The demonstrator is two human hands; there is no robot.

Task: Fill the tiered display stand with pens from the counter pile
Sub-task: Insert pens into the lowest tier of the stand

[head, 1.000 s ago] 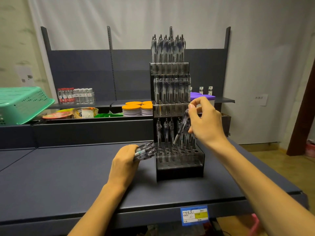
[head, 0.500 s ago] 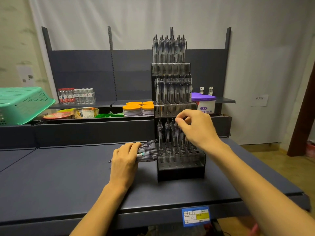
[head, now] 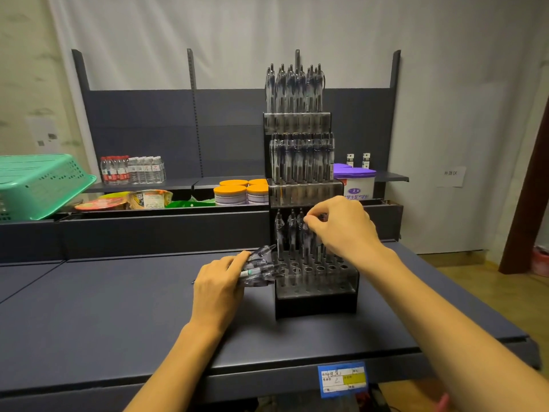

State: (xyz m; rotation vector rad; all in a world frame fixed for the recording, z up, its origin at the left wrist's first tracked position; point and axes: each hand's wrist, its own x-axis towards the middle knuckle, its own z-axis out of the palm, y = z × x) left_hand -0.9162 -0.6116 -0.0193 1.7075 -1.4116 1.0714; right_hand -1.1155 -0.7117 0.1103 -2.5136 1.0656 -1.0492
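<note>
The right hand (head: 341, 230) pinches a pen top, seating it in the stand (head: 315, 292). Left hand (head: 219, 281) grips spare pens (head: 261, 267). Next: let go, take another.

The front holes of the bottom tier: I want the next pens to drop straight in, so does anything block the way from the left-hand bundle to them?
Nothing visible blocks them. The bundle of pens in the left hand lies beside the open front holes; the right hand works higher, at the back row.
</note>
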